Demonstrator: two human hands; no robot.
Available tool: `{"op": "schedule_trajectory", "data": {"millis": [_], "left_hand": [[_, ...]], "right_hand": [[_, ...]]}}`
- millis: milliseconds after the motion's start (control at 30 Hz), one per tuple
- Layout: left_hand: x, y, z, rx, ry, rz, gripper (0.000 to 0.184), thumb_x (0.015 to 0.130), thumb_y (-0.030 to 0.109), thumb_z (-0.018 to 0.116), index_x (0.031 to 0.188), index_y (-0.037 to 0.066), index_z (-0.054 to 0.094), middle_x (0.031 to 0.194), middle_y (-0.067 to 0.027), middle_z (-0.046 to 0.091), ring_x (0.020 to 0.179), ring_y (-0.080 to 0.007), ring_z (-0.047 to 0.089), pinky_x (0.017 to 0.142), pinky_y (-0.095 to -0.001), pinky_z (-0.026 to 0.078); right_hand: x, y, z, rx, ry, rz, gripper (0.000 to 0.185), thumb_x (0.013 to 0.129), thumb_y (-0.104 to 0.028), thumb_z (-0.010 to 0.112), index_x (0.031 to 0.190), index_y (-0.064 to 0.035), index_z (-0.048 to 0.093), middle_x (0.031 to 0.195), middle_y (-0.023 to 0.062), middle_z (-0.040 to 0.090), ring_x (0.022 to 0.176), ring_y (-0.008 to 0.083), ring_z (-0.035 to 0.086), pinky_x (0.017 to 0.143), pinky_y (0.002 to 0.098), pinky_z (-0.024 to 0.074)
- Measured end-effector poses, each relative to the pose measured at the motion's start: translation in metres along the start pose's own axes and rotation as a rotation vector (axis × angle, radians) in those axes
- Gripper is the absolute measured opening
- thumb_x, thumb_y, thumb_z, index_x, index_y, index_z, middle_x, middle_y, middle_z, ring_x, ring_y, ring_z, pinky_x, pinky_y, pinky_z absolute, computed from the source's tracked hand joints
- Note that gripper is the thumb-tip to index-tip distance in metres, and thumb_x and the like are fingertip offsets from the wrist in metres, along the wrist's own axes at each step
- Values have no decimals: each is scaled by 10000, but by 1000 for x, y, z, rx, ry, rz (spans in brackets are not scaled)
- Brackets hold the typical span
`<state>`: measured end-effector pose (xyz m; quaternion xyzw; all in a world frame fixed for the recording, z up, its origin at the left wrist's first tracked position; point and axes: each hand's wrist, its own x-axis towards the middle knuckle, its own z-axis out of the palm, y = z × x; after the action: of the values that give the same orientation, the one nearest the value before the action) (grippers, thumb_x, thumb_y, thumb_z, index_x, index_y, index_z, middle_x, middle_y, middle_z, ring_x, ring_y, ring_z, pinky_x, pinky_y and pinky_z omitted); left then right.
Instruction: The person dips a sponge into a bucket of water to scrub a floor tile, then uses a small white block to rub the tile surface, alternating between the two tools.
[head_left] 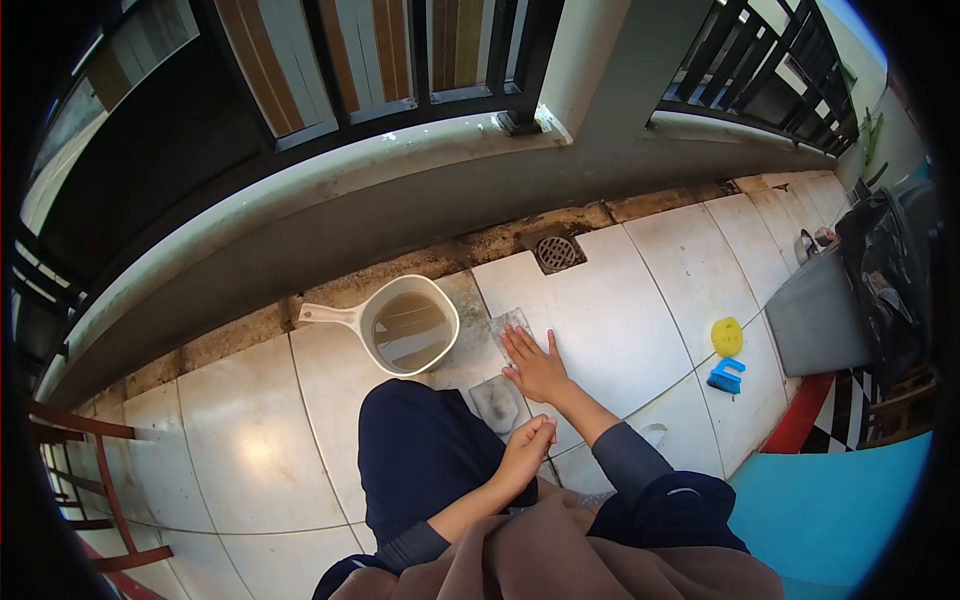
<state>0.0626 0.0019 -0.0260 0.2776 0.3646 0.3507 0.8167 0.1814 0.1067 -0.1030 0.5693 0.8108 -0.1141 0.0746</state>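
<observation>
My right hand (537, 368) lies flat on the white floor tiles, fingers stretched over the edge of a thin grey, smudged square (509, 326). Whether that square is a cloth or a stained bit of tile is unclear. Closer to my body, my left hand (524, 452) is closed in a loose fist; anything inside it is hidden. Just beyond it is a second grey, dirty-looking square (498, 404) by my knee. To the left stands a cream long-handled water dipper (360, 318), holding murky brownish water.
A round drain grate (556, 253) sits by the grimy wall base. On the right are a yellow round scrubber (727, 337), a blue brush (726, 377) and a grey bin (815, 318) with a black bag. A reddish-brown rack (110, 490) stands at left.
</observation>
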Motion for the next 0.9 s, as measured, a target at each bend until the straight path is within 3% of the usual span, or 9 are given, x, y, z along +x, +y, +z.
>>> {"op": "schedule_trajectory", "data": {"millis": [467, 633, 900], "left_hand": [[3, 4, 2, 80, 16, 57, 316, 944, 245, 434, 681, 71, 447, 630, 56, 367, 590, -29, 312, 550, -196, 264], [7, 2, -1, 64, 57, 76, 329, 943, 255, 434, 668, 74, 435, 617, 57, 349, 575, -29, 298, 533, -200, 252], [8, -5, -3, 27, 82, 109, 280, 927, 221, 442, 686, 79, 469, 544, 67, 337, 472, -31, 254, 451, -203, 192]], "right_hand": [[151, 3, -42, 14, -120, 159, 618, 933, -453, 223, 1432, -143, 32, 1498, -30, -33, 1374, 138, -35, 1069, 553, -12], [122, -2, -35, 5, -54, 103, 625, 929, -447, 248, 1432, -132, 51, 1500, -22, -16, 1375, 140, -19, 1066, 558, -7], [-43, -2, 16, 18, 134, -51, 635, 897, -395, 373, 1419, -107, 155, 1492, 23, 114, 1373, 174, 97, 1039, 603, 56]]}}
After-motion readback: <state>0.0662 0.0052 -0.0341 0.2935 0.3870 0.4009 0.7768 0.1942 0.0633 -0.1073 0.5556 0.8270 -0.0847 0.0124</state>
